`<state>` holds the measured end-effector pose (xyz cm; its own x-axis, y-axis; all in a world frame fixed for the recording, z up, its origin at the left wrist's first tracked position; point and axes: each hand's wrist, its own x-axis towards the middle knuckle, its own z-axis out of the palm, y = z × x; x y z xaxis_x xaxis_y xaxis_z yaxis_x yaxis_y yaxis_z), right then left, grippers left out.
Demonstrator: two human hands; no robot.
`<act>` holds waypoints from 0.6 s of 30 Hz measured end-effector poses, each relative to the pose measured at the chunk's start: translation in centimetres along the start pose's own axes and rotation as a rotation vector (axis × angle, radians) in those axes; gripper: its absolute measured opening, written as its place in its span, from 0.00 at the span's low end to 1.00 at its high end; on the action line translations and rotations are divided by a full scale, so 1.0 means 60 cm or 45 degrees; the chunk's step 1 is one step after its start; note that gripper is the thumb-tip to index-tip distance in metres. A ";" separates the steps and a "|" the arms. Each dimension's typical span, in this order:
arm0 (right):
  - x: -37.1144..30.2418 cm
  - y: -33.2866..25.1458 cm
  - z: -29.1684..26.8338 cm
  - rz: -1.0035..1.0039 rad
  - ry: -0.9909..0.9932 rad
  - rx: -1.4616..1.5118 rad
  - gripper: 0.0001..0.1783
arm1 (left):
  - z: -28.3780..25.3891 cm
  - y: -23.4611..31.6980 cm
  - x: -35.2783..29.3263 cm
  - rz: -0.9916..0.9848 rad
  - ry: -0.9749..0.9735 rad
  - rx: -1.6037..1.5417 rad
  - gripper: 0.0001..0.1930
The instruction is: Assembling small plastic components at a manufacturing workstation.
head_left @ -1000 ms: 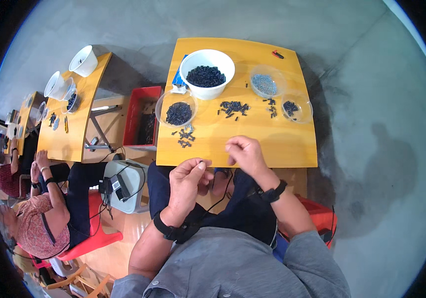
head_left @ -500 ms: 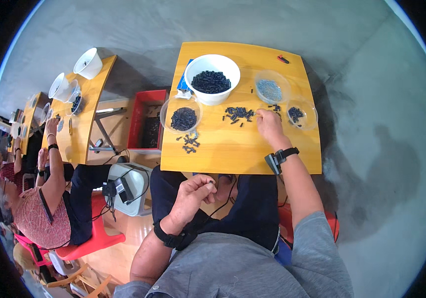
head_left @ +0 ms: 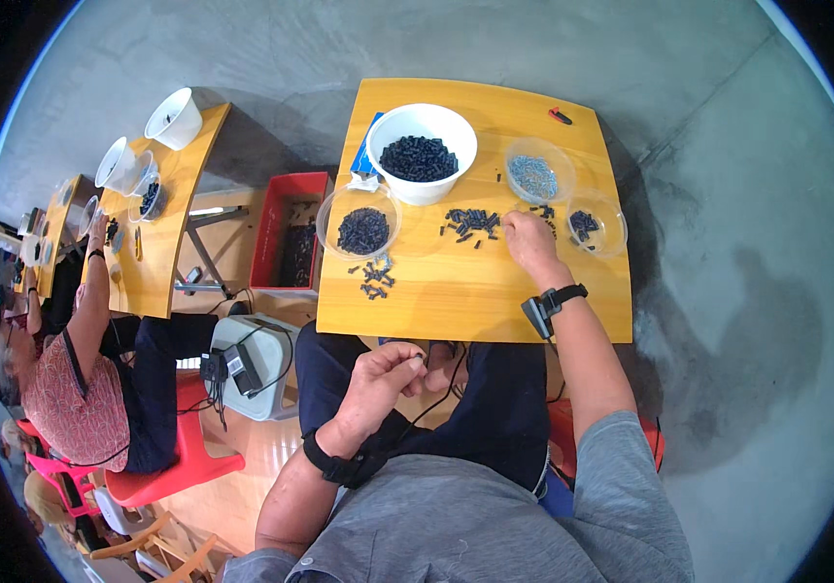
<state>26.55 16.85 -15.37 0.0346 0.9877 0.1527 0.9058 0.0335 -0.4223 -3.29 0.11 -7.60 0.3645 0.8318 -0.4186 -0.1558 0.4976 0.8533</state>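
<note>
My left hand (head_left: 385,384) is held over my lap, off the table's near edge, thumb and forefinger pinching a small dark piece (head_left: 421,357) that is mostly hidden. Out on the yellow table (head_left: 475,301), my right hand (head_left: 533,243) has its fingers drawn together at the right end of a loose pile of short black cylindrical pieces (head_left: 471,222). Whatever its fingertips hold is hidden. Just behind that hand lies a smaller heap of dark parts (head_left: 544,211). Beyond it stands a clear bowl (head_left: 564,169) of small silvery parts, with another clear bowl (head_left: 615,233) of dark parts to the right.
A white tub (head_left: 420,120) full of black pieces stands at the back left, beside a blue box (head_left: 362,160). Nearer is a clear bowl (head_left: 328,229) of dark parts, with loose assembled-looking pieces (head_left: 374,282) before it. A red crate (head_left: 263,233) sits left; a co-worker (head_left: 82,398) works beyond.
Both hands keep nearly the same pose, the right one shifting very slightly. The whole view has moved a little. At the left, the co-worker's arm reaches farther over their table.
</note>
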 end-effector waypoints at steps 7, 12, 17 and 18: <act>-0.025 0.002 -0.011 -0.054 0.188 0.237 0.05 | 0.010 0.019 0.001 0.049 0.075 0.013 0.06; -0.063 -0.051 -0.056 0.374 -0.182 1.225 0.03 | 0.020 0.038 0.002 0.104 0.039 -0.052 0.05; -0.116 -0.106 -0.089 0.353 -0.293 1.691 0.02 | 0.025 0.040 0.002 0.129 0.005 -0.149 0.05; -0.125 -0.115 -0.095 0.314 -0.355 1.853 0.02 | 0.027 0.040 0.001 0.131 0.005 -0.148 0.05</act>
<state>22.42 8.34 -8.51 -0.1116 0.9820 -0.1527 -0.3165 -0.1808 -0.9312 -2.19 0.96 -5.08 0.3376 0.8807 -0.3322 -0.2974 0.4346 0.8501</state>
